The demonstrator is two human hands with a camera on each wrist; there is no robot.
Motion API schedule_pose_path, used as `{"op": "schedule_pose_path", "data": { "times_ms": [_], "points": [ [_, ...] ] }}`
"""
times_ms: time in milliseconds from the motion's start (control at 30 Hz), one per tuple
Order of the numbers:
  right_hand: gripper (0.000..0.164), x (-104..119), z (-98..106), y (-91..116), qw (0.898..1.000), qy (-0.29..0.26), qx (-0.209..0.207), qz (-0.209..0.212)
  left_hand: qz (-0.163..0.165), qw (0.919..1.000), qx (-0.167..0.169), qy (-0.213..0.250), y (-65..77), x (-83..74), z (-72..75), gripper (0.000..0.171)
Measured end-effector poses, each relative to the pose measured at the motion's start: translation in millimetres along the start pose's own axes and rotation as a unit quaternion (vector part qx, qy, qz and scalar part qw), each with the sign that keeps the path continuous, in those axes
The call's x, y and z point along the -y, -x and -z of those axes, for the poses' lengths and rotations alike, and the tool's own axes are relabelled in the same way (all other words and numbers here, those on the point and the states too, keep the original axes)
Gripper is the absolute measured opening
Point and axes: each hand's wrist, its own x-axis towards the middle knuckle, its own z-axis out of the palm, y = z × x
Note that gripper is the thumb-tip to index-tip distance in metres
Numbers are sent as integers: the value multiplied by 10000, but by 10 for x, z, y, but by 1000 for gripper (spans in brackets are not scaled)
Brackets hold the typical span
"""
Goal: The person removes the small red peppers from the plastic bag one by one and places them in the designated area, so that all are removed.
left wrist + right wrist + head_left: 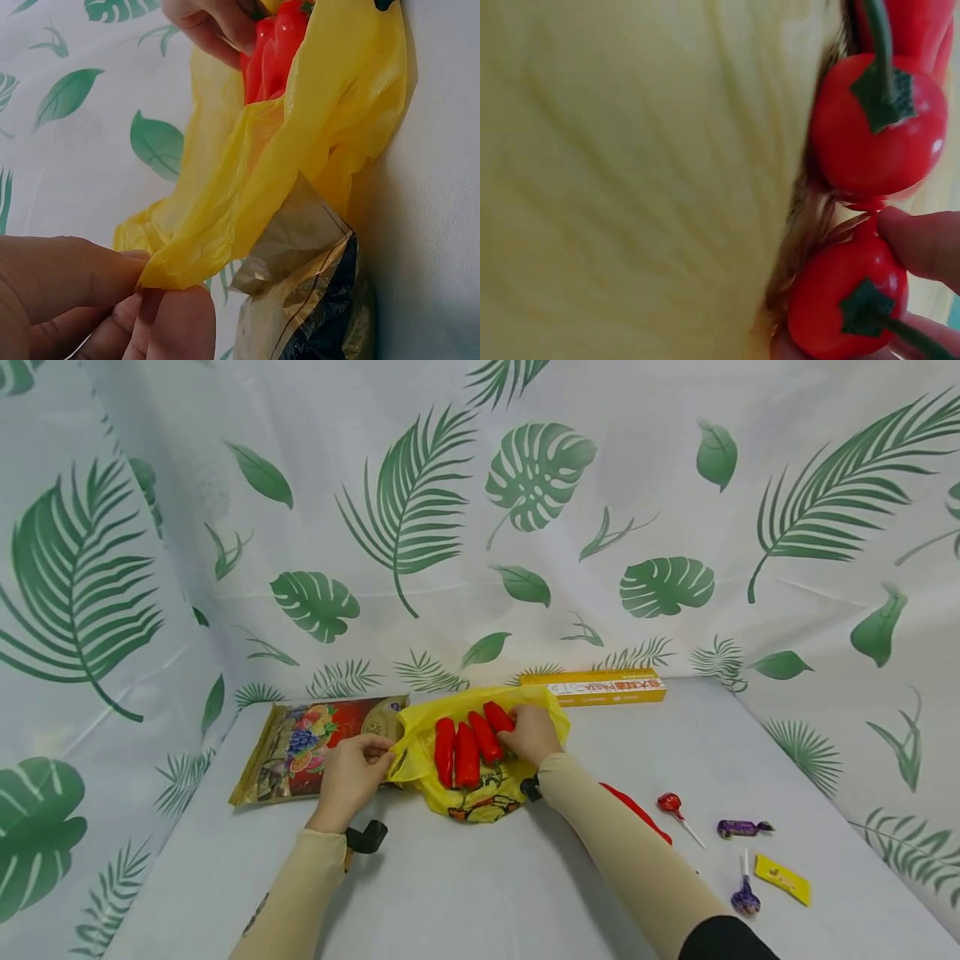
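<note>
A yellow plastic bag (420,720) lies spread at the middle of the table, with several red peppers (467,758) side by side in it. My left hand (354,778) pinches the bag's left edge between thumb and fingers; the pinched yellow film (187,259) shows in the left wrist view. At the bag's right side, my right hand (531,735) holds the rightmost red pepper (498,717). Close up, in the right wrist view, thumb and fingers are around this pepper (847,292), whose green stem points outward. Another pepper (877,135) sits beside it.
Left of the bag lies a gold and red fruit-printed package (300,747). Behind stands a long yellow box (600,687) against the leaf-patterned curtain. On the right lie a red lollipop (670,802), a purple lollipop (746,897), a purple-wrapped candy (741,828) and a yellow packet (783,878).
</note>
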Motion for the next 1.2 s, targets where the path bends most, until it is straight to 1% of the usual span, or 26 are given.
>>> {"op": "schedule_pose_path", "data": {
  "times_ms": [67,200,333,400,533,633,767,933,1067,1200],
  "points": [
    [43,5,22,45,10000,-22,-45,20,-9,10000,-2,4,2,1,-7,15],
    [37,4,57,158,9994,17,-149,301,-11,10000,10,34,0,22,1,15],
    [35,-22,86,328,9987,-24,-184,478,-26,10000,26,76,13,38,23,15],
    [35,-32,108,432,9985,-126,-201,494,3,9999,67,94,24,40,33,15],
    [32,-75,187,686,9974,-139,-288,652,70,9998,150,118,43,40,39,16],
    [30,-127,273,907,9966,-19,-312,761,118,9997,158,120,54,30,37,17],
    [30,-232,380,1180,9961,165,-316,805,79,9998,127,110,58,18,40,17],
    [35,-360,450,1455,9966,402,-246,675,60,9998,157,105,68,7,37,17],
    [37,-395,462,1630,9954,735,-182,594,73,9997,204,106,83,-8,26,16],
    [38,-394,463,1756,9934,1000,-169,530,56,9997,207,131,91,-15,13,16]
  ]
}}
